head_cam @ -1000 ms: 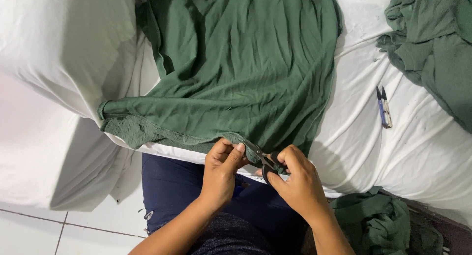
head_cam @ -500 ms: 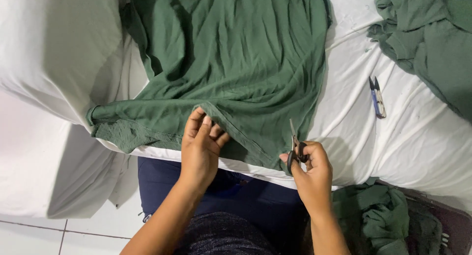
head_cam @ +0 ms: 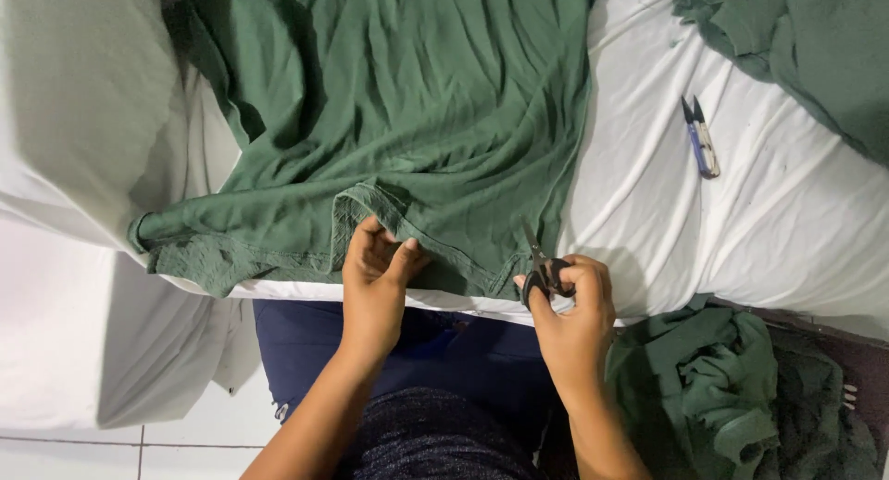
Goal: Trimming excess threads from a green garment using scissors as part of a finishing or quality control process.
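Left hand pinching green shirt hem, right hand gripping small scissors, white sheet beneath

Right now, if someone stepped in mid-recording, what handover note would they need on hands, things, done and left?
Left hand: pinching the hem of the dark green knit garment spread on the white sheet.
Right hand: gripping small black-handled scissors, blades up at the hem.
Blue thread snips lie unused on the sheet; crumpled green fabric pile sits lower right.
Done: cannot tell.
Left: hem trimming apparently under way.
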